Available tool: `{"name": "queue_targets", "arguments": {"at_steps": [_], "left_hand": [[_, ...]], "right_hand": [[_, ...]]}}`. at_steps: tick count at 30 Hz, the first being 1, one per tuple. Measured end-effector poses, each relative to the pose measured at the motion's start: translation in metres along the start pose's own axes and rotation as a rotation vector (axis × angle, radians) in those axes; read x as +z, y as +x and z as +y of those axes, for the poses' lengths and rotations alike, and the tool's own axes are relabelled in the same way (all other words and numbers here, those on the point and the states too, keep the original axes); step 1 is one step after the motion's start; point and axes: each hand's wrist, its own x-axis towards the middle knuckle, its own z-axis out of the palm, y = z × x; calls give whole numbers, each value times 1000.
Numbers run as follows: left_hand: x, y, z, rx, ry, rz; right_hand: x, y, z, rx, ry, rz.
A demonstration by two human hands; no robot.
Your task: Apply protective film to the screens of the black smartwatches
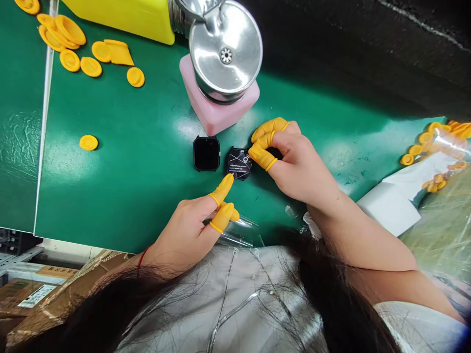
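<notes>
A square black watch case with a printed film on its face (239, 164) lies on the green table. My left hand (195, 225), in yellow finger cots, touches its lower edge with the index fingertip; a clear plastic sheet (241, 234) shows by the thumb and lower fingers, perhaps held between them. My right hand (287, 152), also in yellow cots, pinches at the upper right corner of the filmed watch; what lies between the fingertips is too small to make out. A second black watch case (206, 153) with a bare dark screen rests just left of it.
A pink bottle (217, 110) with a round metal dish top (226, 54) stands behind the watches. Beside it is a yellow container (128, 17). Loose yellow finger cots (89, 142) are scattered at left. White paper (390, 206) and a plastic bag (445, 230) lie at right.
</notes>
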Motion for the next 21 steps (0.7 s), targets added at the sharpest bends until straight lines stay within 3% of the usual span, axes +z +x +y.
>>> {"name": "queue_targets", "arguments": {"at_steps": [18, 21], "left_hand": [[0, 1, 0, 28, -1, 17], [-1, 0, 1, -10, -106, 20]], "right_hand": [[0, -1, -1, -24, -20, 30], [-5, -4, 1, -82, 36, 33]]}}
